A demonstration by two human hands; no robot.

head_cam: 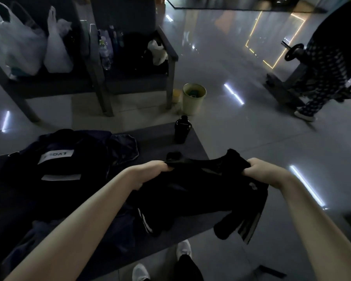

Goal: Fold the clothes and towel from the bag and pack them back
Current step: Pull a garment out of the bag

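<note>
**Over the grey mat: black garment strung between two fists**

At the far left, white plastic bags (18,41) slump on a dark chair (49,86), their tops cut off by the frame edge. Below them a navy jacket (55,165) with two pale patches lies crumpled on the grey mat (160,138). The lettering on one patch is too blurred to read. More dark cloth (118,226) nearer the mat's front edge is lost in shadow.

The left grip (150,172) is clamped on one end of the black garment (201,195) and the right grip (265,172) is clamped on the other. The soft fabric hangs between them above the mat's right corner, with white side stripes along its drooping ends. Whether it is a top or trousers I cannot tell.

Behind it a black bottle (181,129) stands at the mat's edge, with a pale round bin (194,98) just beyond. Right of the mat, glossy tiled floor (231,67) lies open as far as another person (322,63), half cut off, at a weight machine (294,54).
</note>
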